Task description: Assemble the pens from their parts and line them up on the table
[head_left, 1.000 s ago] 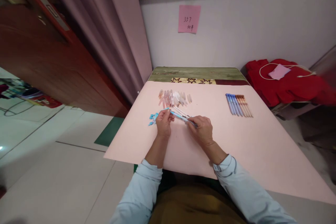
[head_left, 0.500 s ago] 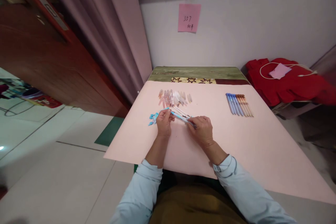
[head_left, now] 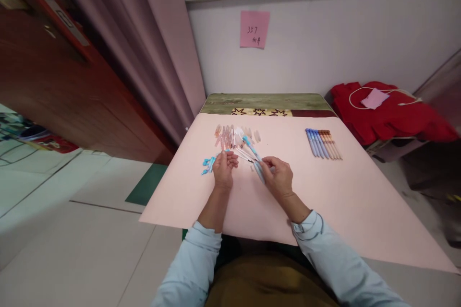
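Swung clear of your left hand (head_left: 224,171) since the earlier frame, the light-blue pen (head_left: 252,147) now points toward 11 o'clock above the tabletop (head_left: 248,206), grasped by the fingers of your right hand (head_left: 278,177). Your left fingers are curled; whether they grip anything, I cannot tell. Blue pieces (head_left: 208,165) lie at that hand's 9 o'clock, white refills (head_left: 245,155) at its 2. Assembled-looking pens (head_left: 324,144) lie in a row at your right hand's 2 o'clock.
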A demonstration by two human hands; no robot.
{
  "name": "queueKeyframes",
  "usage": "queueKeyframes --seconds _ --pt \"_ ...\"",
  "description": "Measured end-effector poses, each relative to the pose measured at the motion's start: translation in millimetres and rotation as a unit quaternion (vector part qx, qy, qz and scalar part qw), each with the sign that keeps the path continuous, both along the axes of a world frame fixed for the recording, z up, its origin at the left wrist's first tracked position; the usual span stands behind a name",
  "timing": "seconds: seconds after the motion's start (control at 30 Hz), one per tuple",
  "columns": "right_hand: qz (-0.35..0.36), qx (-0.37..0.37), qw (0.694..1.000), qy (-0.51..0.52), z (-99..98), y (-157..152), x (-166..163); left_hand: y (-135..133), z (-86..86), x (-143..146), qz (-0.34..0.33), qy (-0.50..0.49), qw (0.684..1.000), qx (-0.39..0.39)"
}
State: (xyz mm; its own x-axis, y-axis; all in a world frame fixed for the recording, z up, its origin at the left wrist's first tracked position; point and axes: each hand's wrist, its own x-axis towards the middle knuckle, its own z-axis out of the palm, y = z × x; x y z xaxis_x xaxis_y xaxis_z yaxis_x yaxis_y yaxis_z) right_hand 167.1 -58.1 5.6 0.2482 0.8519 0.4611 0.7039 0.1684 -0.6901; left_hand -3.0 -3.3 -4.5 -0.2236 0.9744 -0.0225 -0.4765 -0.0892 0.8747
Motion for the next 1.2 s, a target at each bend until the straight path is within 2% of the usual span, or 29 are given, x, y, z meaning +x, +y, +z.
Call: queueKeyframes --seconds 0.23,0.43,0.57,0.7,1.0,1.2 --pt "-0.056 -0.03 0.997 0.036 5.3 2 20 0 -1.3 -2 -0.01 0.002 1.0 0.005" --pt "-0.139 -0.05 0.989 0.013 10.5 12 75 0 -2.3 -2 -0.01 0.002 1.0 0.005" --pt "-0.23 -0.091 0.969 -0.023 15.0 21 115 1 -2.1 -2 -0.011 0.01 1.0 0.004" --pt "-0.297 -0.153 0.941 -0.06 18.4 33 142 2 -1.1 -2 -0.01 0.019 1.0 0.006" --pt "-0.307 -0.233 0.916 -0.115 25.0 61 154 3 1.4 -1 -0.009 0.028 1.0 0.003" --pt "-0.294 -0.255 0.912 -0.128 19.0 69 155 4 3.3 1 -0.013 0.042 0.999 -0.001"
